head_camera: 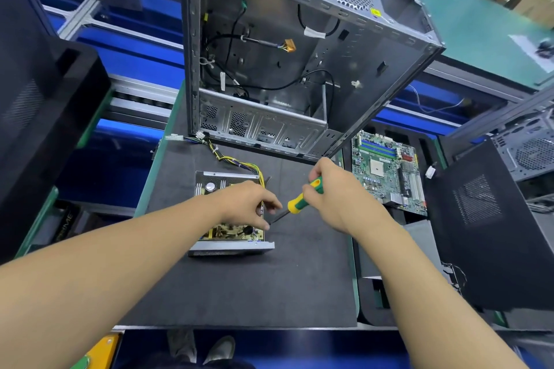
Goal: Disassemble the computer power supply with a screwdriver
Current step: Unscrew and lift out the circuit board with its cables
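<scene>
- Now our left hand [248, 204] grips the power supply [230, 244], nearer the worktop's [269, 293] left edge.
- Our right hand [335, 195] holds the screwdriver [296, 204], tip at its right wall.

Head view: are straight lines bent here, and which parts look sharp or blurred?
Head view: wide-angle distortion bows the case edges and stretches both forearms toward the bottom corners. The middle is sharp: the power supply, the screwdriver in the right hand, the left hand. The top corners smear. Light is even, with soft shadows on the mat.
</scene>
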Available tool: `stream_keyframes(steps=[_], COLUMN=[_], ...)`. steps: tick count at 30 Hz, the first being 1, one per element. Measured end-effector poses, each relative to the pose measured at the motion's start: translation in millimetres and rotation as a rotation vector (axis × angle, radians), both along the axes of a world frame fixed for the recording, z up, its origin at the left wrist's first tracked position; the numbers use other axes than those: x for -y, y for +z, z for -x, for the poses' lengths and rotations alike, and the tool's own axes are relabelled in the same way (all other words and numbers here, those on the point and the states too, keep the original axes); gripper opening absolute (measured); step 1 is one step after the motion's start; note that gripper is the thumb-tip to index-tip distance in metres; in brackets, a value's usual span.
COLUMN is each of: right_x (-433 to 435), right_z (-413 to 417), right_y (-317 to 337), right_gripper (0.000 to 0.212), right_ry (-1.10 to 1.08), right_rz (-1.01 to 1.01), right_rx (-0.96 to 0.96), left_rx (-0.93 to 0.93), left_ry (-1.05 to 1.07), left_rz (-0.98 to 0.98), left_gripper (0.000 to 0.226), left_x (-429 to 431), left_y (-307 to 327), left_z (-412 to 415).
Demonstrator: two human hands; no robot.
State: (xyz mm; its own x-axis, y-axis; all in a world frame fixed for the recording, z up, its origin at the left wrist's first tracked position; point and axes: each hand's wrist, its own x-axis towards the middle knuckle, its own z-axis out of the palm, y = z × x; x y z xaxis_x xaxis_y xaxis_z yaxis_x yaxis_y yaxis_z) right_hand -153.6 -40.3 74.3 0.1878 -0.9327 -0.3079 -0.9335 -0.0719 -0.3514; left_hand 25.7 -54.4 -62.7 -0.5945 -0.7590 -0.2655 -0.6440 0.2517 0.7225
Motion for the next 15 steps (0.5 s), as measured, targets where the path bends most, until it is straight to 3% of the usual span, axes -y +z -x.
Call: stream_keyframes(steps=[10, 12, 15], right_x=[3.5, 3.3, 1.1], right_z=[32.9, 46.4, 70.9], right_y=[16.1, 20.4, 29.5], right_gripper=[0.014, 0.013, 0.014], right_ry=[-0.131, -0.186, -0.280], right_rz=[0.027, 0.076, 0.173], right_rx=[0.072, 0.072, 0.043], left_rx=[0.033, 0.023, -0.152], left_ry=[0.099, 0.160, 0.300], left_rz=[0.012, -0.061, -0.330], left_gripper=[0.014, 0.013, 0.009], left_x=[6.4, 6.7, -3.0], left_y=[-1.5, -3.4, -1.7], left_z=[26.3, 36.9, 72.7])
